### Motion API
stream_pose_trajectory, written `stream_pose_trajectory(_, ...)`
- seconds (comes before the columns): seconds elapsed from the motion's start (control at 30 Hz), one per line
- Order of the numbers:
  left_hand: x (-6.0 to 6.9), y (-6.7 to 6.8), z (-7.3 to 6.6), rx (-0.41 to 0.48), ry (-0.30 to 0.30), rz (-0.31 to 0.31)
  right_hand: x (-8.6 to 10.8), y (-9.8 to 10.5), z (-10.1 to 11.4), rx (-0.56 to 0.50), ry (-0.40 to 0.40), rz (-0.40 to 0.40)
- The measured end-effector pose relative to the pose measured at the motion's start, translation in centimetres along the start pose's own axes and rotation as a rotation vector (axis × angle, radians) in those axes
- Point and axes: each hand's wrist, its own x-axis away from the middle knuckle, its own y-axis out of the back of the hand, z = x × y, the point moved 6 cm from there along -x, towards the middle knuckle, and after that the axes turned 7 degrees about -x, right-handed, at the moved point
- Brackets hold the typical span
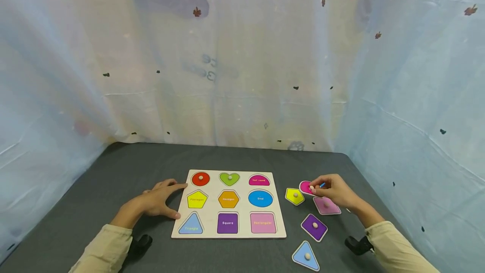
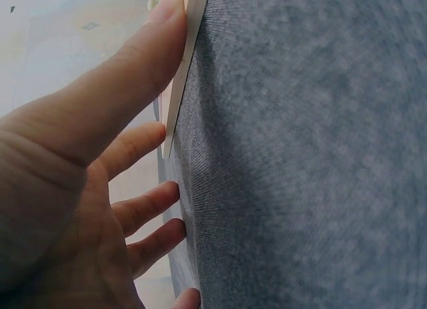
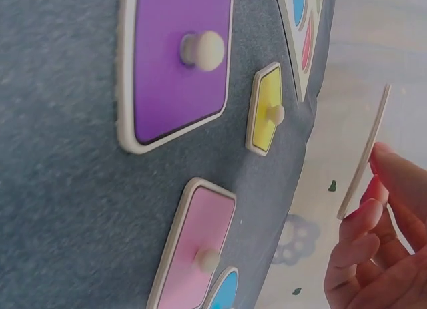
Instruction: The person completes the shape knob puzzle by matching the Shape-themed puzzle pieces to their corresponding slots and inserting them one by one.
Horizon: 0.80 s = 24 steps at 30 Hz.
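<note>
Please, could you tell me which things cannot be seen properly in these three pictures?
Head view: right end of the magenta piece, covered by the right hand.
Right wrist view: that held piece's coloured face, turned edge-on.
Right wrist view: rest of the blue piece, cut off by the bottom edge.
Left wrist view: most of the board, cut off above and covered by the left hand.

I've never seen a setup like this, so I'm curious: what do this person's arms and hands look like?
The sleeves are pale beige, without visible markings. A rounded black piece shows beside each one. The left hand and right hand wear no gloves.
</note>
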Motion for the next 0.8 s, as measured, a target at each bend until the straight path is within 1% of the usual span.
stream_pose_trajectory(0.2, 0.1, 0.2, -0.2, -0.013, 0.011, -0.015, -1.0, -0.4, 0.1, -0.006, -0.002, 0.018)
stream_pose_trajectory(0.37, 0.2, 0.3, -0.3, -0.009, 0.015, -0.013, -1.5, -0.8, 0.2, 0.003, -0.002, 0.017)
stream_pose_trajectory(0.47, 0.2, 0.2, -0.1, 0.007, 0.014, -0.01, -1.9, -1.0, 0.3, 0.007, 0.002, 0.009)
stream_pose_trajectory(0.57, 0.0, 0.0, 0.2, 0.016, 0.01, -0.016, -2.2, -1.3, 0.5, 0.006, 0.024, 0.009)
stream_pose_trajectory(0.67, -0.1, -0.1, 0.3, 0.026, 0.017, -0.02, -2.6, -1.6, 0.6, -0.003, 0.043, 0.006)
stream_pose_trajectory(0.7, -0.1, -0.1, 0.3, 0.021, 0.01, -0.021, -2.8, -1.7, 0.7, -0.009, 0.044, 0.01)
stream_pose_trajectory(0.8, 0.0, 0.0, 0.1, 0.016, 0.004, -0.013, -3.2, -2.0, 0.6, -0.03, 0.034, 0.014)
